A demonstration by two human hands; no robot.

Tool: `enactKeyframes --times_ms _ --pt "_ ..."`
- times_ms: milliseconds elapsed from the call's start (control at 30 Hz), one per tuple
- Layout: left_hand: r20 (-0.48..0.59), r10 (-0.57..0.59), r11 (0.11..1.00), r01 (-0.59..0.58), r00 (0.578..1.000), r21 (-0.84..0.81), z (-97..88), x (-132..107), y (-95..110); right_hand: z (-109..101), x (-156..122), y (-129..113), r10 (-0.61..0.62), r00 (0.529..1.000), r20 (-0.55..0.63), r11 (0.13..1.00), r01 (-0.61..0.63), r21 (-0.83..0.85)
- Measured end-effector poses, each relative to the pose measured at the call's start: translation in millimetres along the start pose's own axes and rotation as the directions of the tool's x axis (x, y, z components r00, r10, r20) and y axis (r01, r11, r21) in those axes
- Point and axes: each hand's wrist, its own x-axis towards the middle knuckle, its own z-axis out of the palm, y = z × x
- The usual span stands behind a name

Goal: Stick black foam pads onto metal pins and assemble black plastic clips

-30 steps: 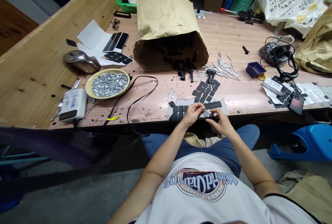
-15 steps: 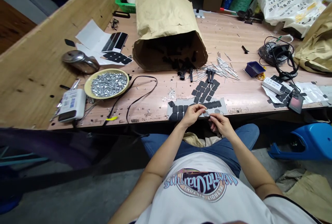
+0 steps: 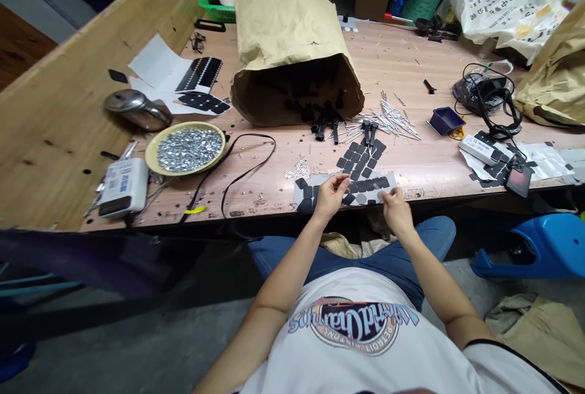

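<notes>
My left hand (image 3: 329,195) hovers at the table's near edge, fingers curled in a pinch over a grey sheet (image 3: 320,190) covered with black adhesive pads; what it pinches is too small to make out. My right hand (image 3: 395,210) rests at the same sheet's right end, fingers bent down onto the pads at its right end. Loose black pads (image 3: 361,159) lie just beyond the sheet. Farther back are black plastic handles (image 3: 326,126) and a scatter of thin metal pins (image 3: 393,120).
A brown paper sack (image 3: 292,41) lies open toward me. A yellow dish of small shiny parts (image 3: 186,148), a white device (image 3: 122,186) and a black cable (image 3: 247,162) are at left. At right sit a blue tray (image 3: 444,120), headphones (image 3: 496,98) and a phone (image 3: 518,179).
My hands were together holding a small part just off the table edge; now they have parted and moved forward onto the pad sheet, the right hand lowering to its right end.
</notes>
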Motion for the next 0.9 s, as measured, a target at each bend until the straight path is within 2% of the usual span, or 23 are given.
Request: enactKeyframes --times_ms 100,167,267,400,467,500,567,633,700,767,900 --pt "-0.103 0.031 0.998 -0.025 0.994 0.06 -6.5 5.0 -1.6 1.0 7.3 11.4 0.101 0.988 -0.115 0.995 -0.099 0.029" --pt "-0.255 0.085 0.991 -0.055 0.963 0.125 -18.0 12.5 -2.2 3.3 11.5 16.1 0.089 0.984 -0.153 0.994 -0.079 0.071" --pt "-0.478 0.183 0.966 -0.067 0.859 0.249 -46.1 25.0 0.7 8.7 13.9 18.7 0.071 0.977 -0.199 0.992 -0.049 0.116" --pt "-0.603 0.287 0.914 -0.024 0.745 0.405 -87.7 31.7 9.3 15.4 14.9 24.2 0.037 0.957 -0.287 0.984 0.015 0.178" --pt "-0.633 0.303 0.886 0.033 0.712 0.462 -102.2 31.2 11.5 18.4 16.0 26.5 0.013 0.945 -0.326 0.974 0.062 0.218" --pt "-0.63 0.299 0.87 0.067 0.717 0.489 -106.9 31.1 11.3 19.9 16.7 26.8 0.003 0.941 -0.339 0.968 0.083 0.238" --pt "-0.595 0.264 0.83 0.137 0.759 0.541 -111.3 33.5 8.8 22.4 18.1 25.6 -0.013 0.933 -0.358 0.955 0.118 0.273" --pt "-0.547 0.215 0.79 0.186 0.809 0.585 -110.3 41.8 5.0 24.2 19.3 22.9 -0.026 0.928 -0.372 0.943 0.146 0.298" --pt "-0.51 0.18 0.765 0.206 0.841 0.611 -106.1 57.7 2.0 24.6 20.5 20.2 -0.037 0.924 -0.381 0.934 0.167 0.314" --pt "-0.491 0.167 0.755 0.21 0.855 0.622 -100.3 80.6 1.2 23.7 21.3 18.0 -0.046 0.924 -0.38 0.929 0.179 0.325" --pt "-0.49 0.174 0.743 0.213 0.854 0.634 -89.2 130.5 2.9 19.2 20.5 15.4 -0.047 0.935 -0.352 0.928 0.171 0.332"
